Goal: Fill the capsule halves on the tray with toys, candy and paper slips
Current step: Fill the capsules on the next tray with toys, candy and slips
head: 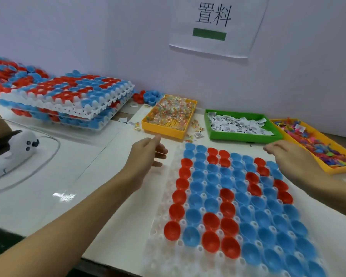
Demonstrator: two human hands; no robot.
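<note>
Both hands are hovering empty: the left hand (148, 154) loosely open at centre frame, the right hand (292, 156) relaxed at right. The white plastic tray (164, 198) of red and blue capsule halves (226, 194) is lying unfilled at lower right; the person is probably best reaching the orange candy bin (169, 132) first, filling row by row.

Both arms reach forward, left hand (148, 154) and right hand (288, 156) relaxed, holding nothing.

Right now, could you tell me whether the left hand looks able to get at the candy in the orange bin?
Probably yes. The left hand hovers open just short of the candy bin, whose top is uncovered. Nothing stands between them; only a few stray candies lie on the table nearby.
</note>
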